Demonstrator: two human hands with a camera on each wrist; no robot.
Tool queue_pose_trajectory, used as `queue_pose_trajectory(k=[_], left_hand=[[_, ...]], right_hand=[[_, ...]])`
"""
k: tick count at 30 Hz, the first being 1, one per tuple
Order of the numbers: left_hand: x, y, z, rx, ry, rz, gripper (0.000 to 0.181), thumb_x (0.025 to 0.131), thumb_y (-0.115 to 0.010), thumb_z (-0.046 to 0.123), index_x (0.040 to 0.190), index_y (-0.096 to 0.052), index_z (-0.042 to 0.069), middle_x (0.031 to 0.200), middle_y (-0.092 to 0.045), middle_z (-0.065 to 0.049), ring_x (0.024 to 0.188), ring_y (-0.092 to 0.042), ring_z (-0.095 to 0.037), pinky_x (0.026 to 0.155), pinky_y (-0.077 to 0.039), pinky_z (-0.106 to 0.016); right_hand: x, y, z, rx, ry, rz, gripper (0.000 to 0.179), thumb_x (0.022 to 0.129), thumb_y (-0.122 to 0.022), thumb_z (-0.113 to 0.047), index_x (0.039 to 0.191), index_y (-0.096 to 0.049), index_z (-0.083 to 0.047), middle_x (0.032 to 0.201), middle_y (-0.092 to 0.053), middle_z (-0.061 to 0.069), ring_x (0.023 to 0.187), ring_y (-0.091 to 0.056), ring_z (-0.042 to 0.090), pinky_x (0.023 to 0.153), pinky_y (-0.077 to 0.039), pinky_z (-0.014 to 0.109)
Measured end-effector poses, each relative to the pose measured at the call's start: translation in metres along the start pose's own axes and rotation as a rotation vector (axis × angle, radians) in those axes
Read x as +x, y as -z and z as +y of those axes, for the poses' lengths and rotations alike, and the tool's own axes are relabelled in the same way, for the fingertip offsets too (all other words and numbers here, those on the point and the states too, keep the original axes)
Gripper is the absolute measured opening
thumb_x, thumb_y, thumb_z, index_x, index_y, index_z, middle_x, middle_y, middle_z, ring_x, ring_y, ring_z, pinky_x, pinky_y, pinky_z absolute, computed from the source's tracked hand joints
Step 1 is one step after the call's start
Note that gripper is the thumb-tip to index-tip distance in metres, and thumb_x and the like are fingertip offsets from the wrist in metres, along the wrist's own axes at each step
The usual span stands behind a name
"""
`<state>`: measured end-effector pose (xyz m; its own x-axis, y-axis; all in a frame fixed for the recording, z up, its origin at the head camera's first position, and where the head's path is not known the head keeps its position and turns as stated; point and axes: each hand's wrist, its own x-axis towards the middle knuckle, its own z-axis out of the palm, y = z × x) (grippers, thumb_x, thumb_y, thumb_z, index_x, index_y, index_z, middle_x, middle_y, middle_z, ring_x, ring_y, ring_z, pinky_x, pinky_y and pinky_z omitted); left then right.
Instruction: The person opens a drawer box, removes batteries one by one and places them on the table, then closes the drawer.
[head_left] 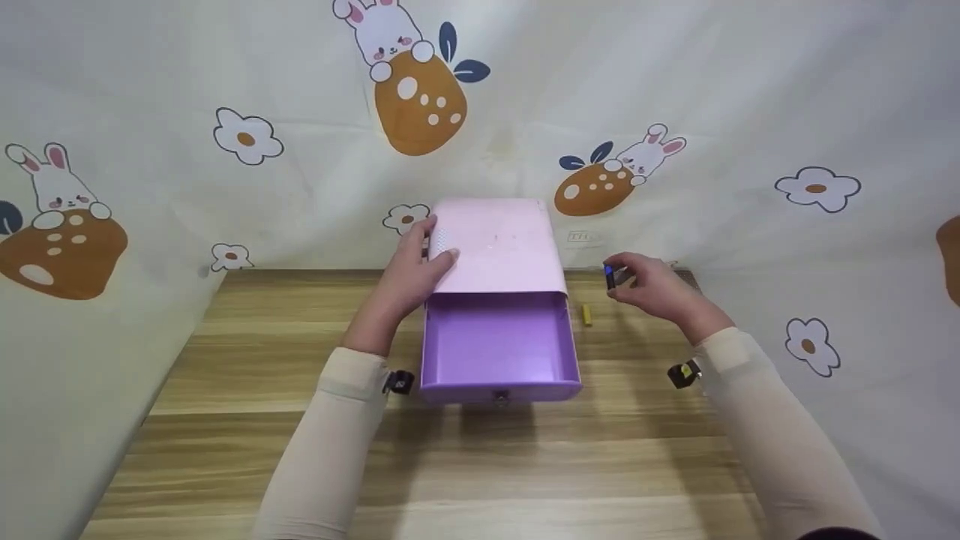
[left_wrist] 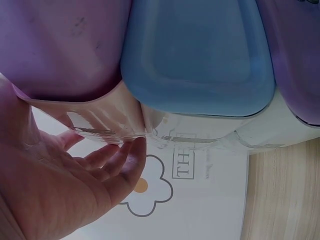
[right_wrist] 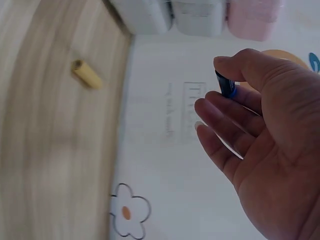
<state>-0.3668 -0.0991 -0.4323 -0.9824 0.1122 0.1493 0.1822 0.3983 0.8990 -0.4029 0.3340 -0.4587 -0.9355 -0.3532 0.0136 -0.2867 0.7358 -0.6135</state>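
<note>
A small drawer cabinet (head_left: 499, 251) with a pale pink top stands near the back of the table. Its top purple drawer (head_left: 499, 393) is pulled out, and nothing shows inside. My left hand (head_left: 411, 279) rests at the cabinet's left edge, thumb on the top and fingers laid along the side. Below the purple drawer, the left wrist view shows a closed blue drawer (left_wrist: 197, 60). To the right of the cabinet, my right hand (head_left: 654, 289) pinches a small blue-and-black battery (right_wrist: 227, 86) between thumb and fingertips, above the table.
A yellow battery (head_left: 586, 315) lies on the wooden table (head_left: 300, 435) just right of the open drawer. Behind the table hangs a pale cloth (head_left: 300, 67) printed with rabbits and flowers. Another purple drawer (left_wrist: 300, 60) sits lowest in the cabinet.
</note>
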Motion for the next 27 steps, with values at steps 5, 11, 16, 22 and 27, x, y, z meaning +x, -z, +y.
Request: queue_pose_trajectory(k=[5,11,16,22,27], left_hand=[[0.0,0.0,0.0,0.0,-0.002,0.001,0.084,0.105,-0.068,0.037,0.174,-0.029,0.008,0.176,-0.03,-0.02,0.156,-0.041,-0.037,0.127,-0.039,-0.049],[0.0,0.0,0.0,-0.003,0.008,0.003,0.084,0.105,-0.067,0.038,0.174,-0.029,0.009,0.176,-0.03,-0.02,0.155,-0.043,-0.038,0.126,-0.04,-0.05],[0.0,0.0,0.0,0.0,0.015,0.002,0.084,0.105,-0.068,0.039,0.174,-0.029,0.011,0.176,-0.03,-0.02,0.157,-0.039,-0.037,0.128,-0.037,-0.05],[0.0,0.0,-0.001,-0.015,0.017,0.001,0.084,0.105,-0.068,0.039,0.174,-0.03,0.012,0.177,-0.029,-0.018,0.156,-0.041,-0.037,0.125,-0.041,-0.05],[0.0,-0.001,-0.001,-0.055,0.031,-0.01,0.083,0.105,-0.068,0.037,0.174,-0.029,0.012,0.177,-0.028,-0.018,0.151,-0.047,-0.038,0.121,-0.046,-0.05]], right_hand=[[0.005,-0.015,0.018,0.002,-0.001,-0.008,0.05,0.099,-0.08,-0.007,0.146,-0.063,0.003,0.133,-0.07,0.021,0.119,-0.068,0.039,0.099,-0.058,0.055],[0.011,-0.027,0.029,0.004,-0.033,-0.015,0.051,0.098,-0.08,-0.007,0.145,-0.063,0.003,0.137,-0.068,0.021,0.121,-0.068,0.04,0.101,-0.057,0.055],[0.011,-0.035,0.036,0.027,-0.032,-0.022,0.05,0.099,-0.079,-0.005,0.145,-0.063,0.003,0.139,-0.067,0.022,0.122,-0.067,0.041,0.102,-0.057,0.056],[0.012,-0.042,0.044,0.05,-0.011,-0.03,0.051,0.097,-0.081,-0.002,0.143,-0.063,0.006,0.138,-0.068,0.024,0.119,-0.069,0.042,0.101,-0.057,0.055],[0.014,-0.047,0.052,0.06,-0.004,-0.043,0.051,0.097,-0.082,-0.002,0.142,-0.062,0.009,0.135,-0.069,0.024,0.115,-0.07,0.04,0.095,-0.058,0.047]])
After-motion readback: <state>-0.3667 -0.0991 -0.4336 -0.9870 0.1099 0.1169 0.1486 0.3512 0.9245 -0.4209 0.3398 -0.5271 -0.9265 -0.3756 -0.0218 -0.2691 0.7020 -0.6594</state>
